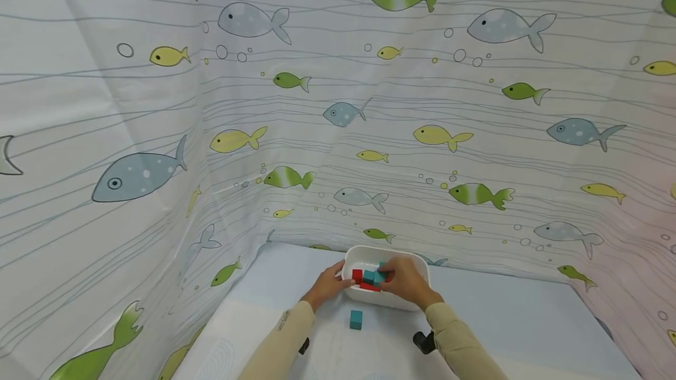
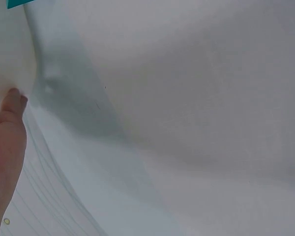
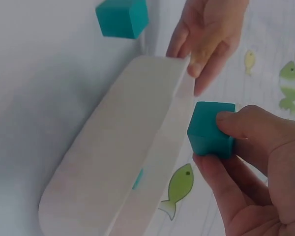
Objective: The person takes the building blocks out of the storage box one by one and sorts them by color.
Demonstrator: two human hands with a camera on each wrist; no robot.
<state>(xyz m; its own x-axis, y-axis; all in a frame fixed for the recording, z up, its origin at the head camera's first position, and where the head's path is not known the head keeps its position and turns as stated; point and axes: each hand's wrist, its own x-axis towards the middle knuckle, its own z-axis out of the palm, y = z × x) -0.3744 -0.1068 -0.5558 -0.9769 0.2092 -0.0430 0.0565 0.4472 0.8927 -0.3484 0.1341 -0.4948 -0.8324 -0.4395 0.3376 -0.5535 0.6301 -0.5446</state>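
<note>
A white plastic bin (image 1: 396, 300) stands at the back of the table with red blocks (image 1: 357, 275) and teal blocks (image 1: 368, 276) inside. My left hand (image 1: 327, 284) grips the bin's left end, thumb over the rim and fingers along the outer wall. In the right wrist view, a teal cube (image 3: 209, 129) is pinched between the thumb and fingers of my right hand (image 3: 258, 172), above the bin's rim. The head view shows this right hand (image 1: 405, 279) over the bin's right half, partly hiding the contents. Another teal cube (image 1: 356, 319) lies on the table before the bin.
Black objects (image 1: 424, 342), partly covered by the sleeves, lie near each forearm. A fish-patterned curtain (image 1: 338, 151) rises behind the table and along its sides. The pale table surface (image 1: 528, 321) extends to the right of the bin.
</note>
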